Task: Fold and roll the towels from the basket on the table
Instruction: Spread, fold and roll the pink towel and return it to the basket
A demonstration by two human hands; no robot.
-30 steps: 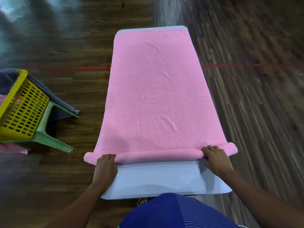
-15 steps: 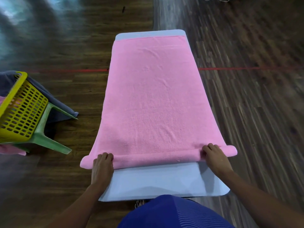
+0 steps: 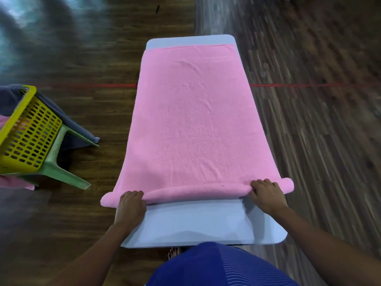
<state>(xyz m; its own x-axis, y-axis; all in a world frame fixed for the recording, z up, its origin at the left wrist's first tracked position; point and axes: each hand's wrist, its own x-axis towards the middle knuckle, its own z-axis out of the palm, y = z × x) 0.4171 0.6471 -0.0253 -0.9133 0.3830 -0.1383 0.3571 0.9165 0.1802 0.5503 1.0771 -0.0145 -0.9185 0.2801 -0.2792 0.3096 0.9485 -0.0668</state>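
So, you are only at the start of the roll on this one. The pink towel [image 3: 195,120] lies flat along the pale table [image 3: 195,226]. As far as I can judge it is already folded into a long strip. Only its near end is turned into a thin roll [image 3: 195,191], which runs across the table with both tips hanging past the edges. Your left hand [image 3: 131,205] and right hand [image 3: 267,195] sit near opposite ends of that roll, fingers curled over it and gripping the cloth. Nearly the whole length ahead of you, up to the far hem, is not yet rolled. Off to your left, the yellow basket [image 3: 26,131] rests on a green stool [image 3: 61,168]. A grey towel [image 3: 12,96] hangs over its rim and some pink cloth [image 3: 18,183] shows below, so more towels likely wait.
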